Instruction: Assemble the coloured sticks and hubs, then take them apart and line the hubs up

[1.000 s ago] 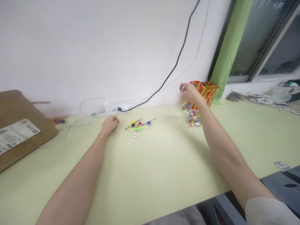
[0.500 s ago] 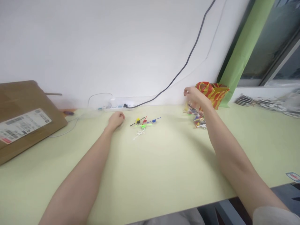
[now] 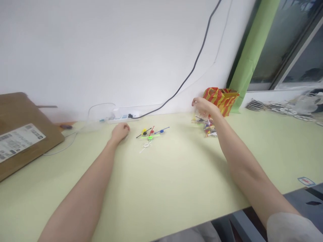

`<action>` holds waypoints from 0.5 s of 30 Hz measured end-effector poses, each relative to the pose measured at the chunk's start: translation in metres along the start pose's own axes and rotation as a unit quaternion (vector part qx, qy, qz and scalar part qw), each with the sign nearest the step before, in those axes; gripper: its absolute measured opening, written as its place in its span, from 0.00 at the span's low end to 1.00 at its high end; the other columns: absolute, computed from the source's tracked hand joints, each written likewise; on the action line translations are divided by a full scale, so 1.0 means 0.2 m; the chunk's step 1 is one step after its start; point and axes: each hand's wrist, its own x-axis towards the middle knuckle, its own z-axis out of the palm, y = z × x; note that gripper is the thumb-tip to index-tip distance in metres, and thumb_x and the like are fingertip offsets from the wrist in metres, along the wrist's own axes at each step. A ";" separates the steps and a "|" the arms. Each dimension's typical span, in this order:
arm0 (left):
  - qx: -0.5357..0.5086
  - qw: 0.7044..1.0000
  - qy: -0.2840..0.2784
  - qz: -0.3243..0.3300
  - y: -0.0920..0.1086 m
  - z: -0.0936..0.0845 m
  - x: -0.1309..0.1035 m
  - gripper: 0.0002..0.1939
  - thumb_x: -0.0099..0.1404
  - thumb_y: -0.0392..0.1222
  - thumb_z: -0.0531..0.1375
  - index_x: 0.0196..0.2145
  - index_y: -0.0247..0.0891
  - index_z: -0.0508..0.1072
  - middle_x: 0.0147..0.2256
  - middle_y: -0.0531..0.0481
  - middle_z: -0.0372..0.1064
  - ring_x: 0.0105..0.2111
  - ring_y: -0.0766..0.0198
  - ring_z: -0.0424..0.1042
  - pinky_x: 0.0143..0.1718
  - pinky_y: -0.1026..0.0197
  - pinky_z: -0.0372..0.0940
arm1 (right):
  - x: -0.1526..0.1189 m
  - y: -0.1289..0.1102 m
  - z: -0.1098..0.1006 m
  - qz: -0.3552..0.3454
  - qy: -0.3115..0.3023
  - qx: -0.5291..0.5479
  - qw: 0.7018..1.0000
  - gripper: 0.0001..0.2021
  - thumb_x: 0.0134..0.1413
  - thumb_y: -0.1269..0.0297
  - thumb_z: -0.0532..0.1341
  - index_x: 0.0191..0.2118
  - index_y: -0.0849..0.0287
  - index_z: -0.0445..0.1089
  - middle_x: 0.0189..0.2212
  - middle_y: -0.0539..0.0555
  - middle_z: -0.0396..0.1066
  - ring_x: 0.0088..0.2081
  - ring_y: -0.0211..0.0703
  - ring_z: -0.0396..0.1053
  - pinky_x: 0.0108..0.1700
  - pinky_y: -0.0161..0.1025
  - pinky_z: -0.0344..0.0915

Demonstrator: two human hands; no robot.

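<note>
My left hand (image 3: 120, 132) rests on the table with its fingers curled in, and nothing shows in it. Just right of it lie several small plastic spinner arrows on round bases: a yellow one (image 3: 144, 130), a black one (image 3: 144, 133), a red one (image 3: 151, 131), a blue one (image 3: 162, 131), a green one (image 3: 150, 137) and a white one (image 3: 146, 145). Above a pile of coloured spinner arrows in clear plastic (image 3: 209, 127), my right hand (image 3: 204, 106) is raised with fingertips pinched. What they hold, if anything, cannot be made out.
A red-and-yellow striped bag (image 3: 219, 99) stands behind my right hand. At the left lies a cardboard box (image 3: 27, 114). A power strip (image 3: 123, 117) with a black cable (image 3: 185, 80) sits against the wall. Black-and-white discs (image 3: 282, 109) lie at the far right.
The view has turned slightly to the right, so everything sits further left in the picture. Both hands keep nearly the same places over the table, and the spinner arrows lie as before.
</note>
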 end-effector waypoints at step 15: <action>0.007 1.000 0.003 0.004 0.00 -0.01 0.01 0.10 0.59 0.35 0.55 0.31 0.42 0.77 0.38 0.44 0.78 0.43 0.48 0.74 0.40 0.55 0.65 | 0.12 0.11 0.17 -0.072 0.025 0.007 0.997 0.10 0.59 0.70 0.58 0.39 0.61 0.78 0.41 0.60 0.79 0.38 0.45 0.74 0.41 0.36 0.68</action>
